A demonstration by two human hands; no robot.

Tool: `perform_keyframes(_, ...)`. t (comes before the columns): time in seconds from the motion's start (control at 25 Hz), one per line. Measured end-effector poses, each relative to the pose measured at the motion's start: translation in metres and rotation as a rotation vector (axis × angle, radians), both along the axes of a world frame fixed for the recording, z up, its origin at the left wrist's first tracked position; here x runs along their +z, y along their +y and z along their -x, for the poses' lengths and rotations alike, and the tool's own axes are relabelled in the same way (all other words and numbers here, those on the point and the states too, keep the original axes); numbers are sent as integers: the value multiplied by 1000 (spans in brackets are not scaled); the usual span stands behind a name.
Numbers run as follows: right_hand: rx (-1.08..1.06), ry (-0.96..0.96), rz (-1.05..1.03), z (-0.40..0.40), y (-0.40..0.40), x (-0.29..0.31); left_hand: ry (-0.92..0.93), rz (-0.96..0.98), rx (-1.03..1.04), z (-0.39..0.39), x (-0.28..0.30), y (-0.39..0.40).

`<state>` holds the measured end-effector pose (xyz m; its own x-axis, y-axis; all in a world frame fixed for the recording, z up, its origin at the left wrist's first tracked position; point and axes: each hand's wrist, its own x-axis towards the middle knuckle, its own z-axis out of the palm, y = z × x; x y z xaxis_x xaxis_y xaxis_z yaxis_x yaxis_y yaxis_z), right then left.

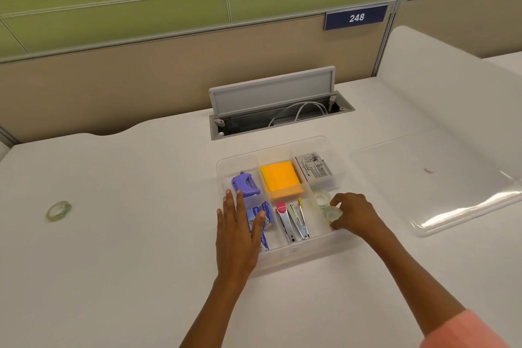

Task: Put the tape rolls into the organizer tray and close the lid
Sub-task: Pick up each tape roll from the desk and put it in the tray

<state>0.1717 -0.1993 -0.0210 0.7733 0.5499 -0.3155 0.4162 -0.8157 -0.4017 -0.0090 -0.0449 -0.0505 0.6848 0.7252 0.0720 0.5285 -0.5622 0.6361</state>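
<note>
A clear organizer tray (299,256) sits open in the middle of the white desk. My right hand (353,213) grips a clear tape roll (332,214) inside the tray's near right compartment. A second clear tape roll (322,198) lies just behind it in the same compartment. My left hand (240,230) rests flat, fingers spread, on the tray's left edge. Another tape roll (58,210), greenish with a pattern, lies on the desk far to the left. The clear lid (440,186) lies flat on the desk to the right of the tray.
The tray also holds a purple tool (245,182), orange sticky notes (281,176), a small box (313,168), staplers (293,220) and blue packets. Behind it an open grey cable hatch (279,104) is set into the desk. A partition wall runs along the back.
</note>
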Motion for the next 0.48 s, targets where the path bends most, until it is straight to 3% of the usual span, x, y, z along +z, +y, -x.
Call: perform_keyframes(0.48,-15,22,6,4,-1,3,-16,0,-11,1,-3,3)
